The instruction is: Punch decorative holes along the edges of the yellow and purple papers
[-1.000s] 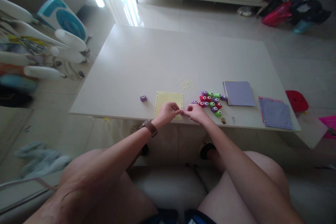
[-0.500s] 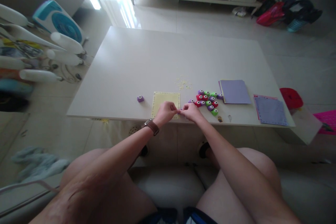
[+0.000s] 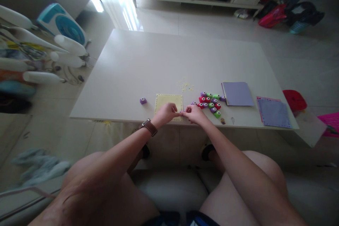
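A yellow square of paper [image 3: 165, 99], its border lined with small punched holes, lies near the table's front edge. Over its right side, my left hand [image 3: 166, 113] is closed in a pinch, a watch on its wrist. My right hand [image 3: 194, 113] pinches from the other side, fingertips meeting the left ones by the paper's right edge. A tiny purple bit shows between the fingertips, too small to name. Beside my right hand several red, green and purple craft punches [image 3: 208, 100] with eye-like tops sit clustered. One purple punch [image 3: 143, 101] stands alone left of the paper.
Yellow paper bits [image 3: 185, 85] are scattered behind the yellow square. To the right lie a stack of purple paper [image 3: 237, 93], hole-edged purple sheets [image 3: 274, 112], a small figure sticker [image 3: 222, 121] and a small pale piece [image 3: 232, 120]. The white table [image 3: 159, 56] ends just before my knees.
My left wrist has dropped and shifted slightly left, while the fingertips stay together at the paper's right edge. The whole view has shifted a little.
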The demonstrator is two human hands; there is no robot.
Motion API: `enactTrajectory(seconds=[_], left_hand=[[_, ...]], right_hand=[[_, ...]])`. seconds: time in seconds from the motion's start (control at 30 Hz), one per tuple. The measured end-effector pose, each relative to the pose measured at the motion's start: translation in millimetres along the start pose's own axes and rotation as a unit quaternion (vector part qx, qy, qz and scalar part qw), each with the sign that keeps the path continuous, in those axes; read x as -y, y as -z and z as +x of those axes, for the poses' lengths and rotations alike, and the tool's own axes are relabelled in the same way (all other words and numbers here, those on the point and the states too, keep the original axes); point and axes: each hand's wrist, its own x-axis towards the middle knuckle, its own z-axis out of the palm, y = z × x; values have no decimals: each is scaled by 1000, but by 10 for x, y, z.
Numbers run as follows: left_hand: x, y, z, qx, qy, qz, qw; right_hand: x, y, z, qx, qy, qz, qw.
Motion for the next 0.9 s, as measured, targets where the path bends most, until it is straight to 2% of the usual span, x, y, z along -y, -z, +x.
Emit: enactTrajectory(seconds=[0.1,0.2,0.4,0.6,0.77,0.9], left_hand=[[74,96,-57,21,-6,119,993],[127,144,-120,31,-10,164,986],[167,139,-158,29,-19,175,984],[156,134,-151,31,-15,182,983],[161,127,-136,36,-3,184,982],[159,124,-140,36,-5,182,983]], right_hand=[[7,40,-43,9,-1,-26,1000],[43,130,-82,-7,6,-89,996],[136,306,-165,-33,37,-214,976],[130,277,-271,-25,129,-282,950],[136,200,-305,-27,120,-319,940],[152,231,-272,-51,126,-292,947]])
